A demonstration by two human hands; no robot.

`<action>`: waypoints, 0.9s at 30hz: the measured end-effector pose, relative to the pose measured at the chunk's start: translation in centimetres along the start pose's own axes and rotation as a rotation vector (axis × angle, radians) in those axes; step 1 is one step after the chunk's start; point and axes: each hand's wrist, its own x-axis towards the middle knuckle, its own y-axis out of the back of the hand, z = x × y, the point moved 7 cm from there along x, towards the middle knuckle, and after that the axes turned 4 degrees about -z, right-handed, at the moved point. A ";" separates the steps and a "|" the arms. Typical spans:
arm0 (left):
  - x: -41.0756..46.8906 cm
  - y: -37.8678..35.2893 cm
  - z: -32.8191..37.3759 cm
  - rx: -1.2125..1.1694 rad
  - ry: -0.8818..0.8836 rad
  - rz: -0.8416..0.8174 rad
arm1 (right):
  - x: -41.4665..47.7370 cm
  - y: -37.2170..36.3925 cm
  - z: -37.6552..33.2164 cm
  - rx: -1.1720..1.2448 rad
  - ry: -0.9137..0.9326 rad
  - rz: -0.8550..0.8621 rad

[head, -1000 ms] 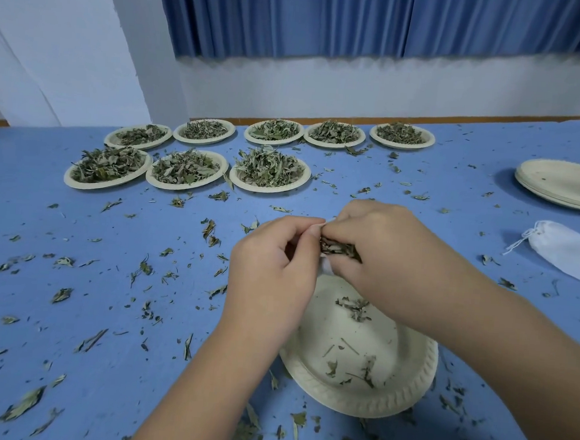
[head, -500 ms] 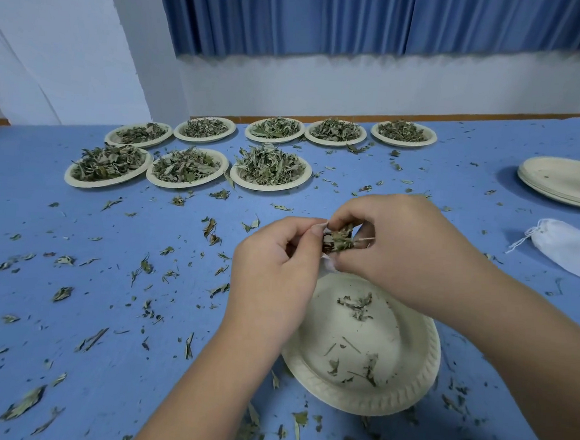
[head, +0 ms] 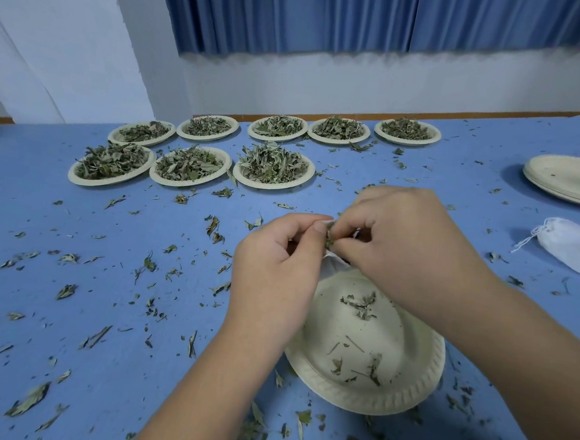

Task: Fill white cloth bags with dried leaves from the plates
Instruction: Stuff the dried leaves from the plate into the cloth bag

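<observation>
**Head view:** Your left hand [head: 275, 263] pinched the mouth of a white cloth bag [head: 334, 262], mostly hidden behind your fingers. Your right hand [head: 403, 248] pinched a tuft of dried leaves [head: 330, 238] at that opening, just above the far rim of a nearly emptied paper plate [head: 417, 397]. The leaves looked weightless and brittle, likely to crumble or spill. The limp bag seemed best held by its hem. Beyond the grip stood eight heaped plates [head: 273, 186]. To its right lay a second white drawstring bag [head: 574, 250] and a stack of empty plates [head: 565, 186]. Leaf scraps littered the blue table [head: 50, 340], below blue curtains [head: 296, 14] and a white wall [head: 360, 84].
</observation>
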 end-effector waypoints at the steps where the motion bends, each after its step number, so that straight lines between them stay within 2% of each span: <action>1: 0.0 -0.1 0.0 -0.007 -0.002 -0.007 | 0.1 -0.4 -0.3 -0.069 0.010 -0.014; 4: 0.0 0.0 0.2 0.011 -0.011 -0.002 | 0.2 -0.9 -0.5 -0.090 0.040 -0.061; 7: 0.2 0.5 0.2 0.015 -0.019 0.029 | 0.0 -0.5 0.2 0.147 0.021 -0.093; 10: 0.2 0.7 0.1 0.026 -0.021 0.051 | -0.2 0.3 1.1 0.360 -0.039 -0.024; 13: 0.0 0.1 0.2 0.034 -0.021 0.008 | 0.0 0.3 0.9 0.282 -0.030 0.038; 16: 0.0 0.1 0.1 0.029 -0.009 -0.016 | 0.0 0.1 0.5 0.214 -0.014 0.027; 24: 0.2 1.3 -0.4 -0.041 0.026 0.081 | -2.0 2.8 2.9 0.492 -0.097 0.079; 27: 0.2 1.2 -0.5 -0.052 0.019 0.082 | -2.7 2.0 4.0 0.520 -0.199 -0.045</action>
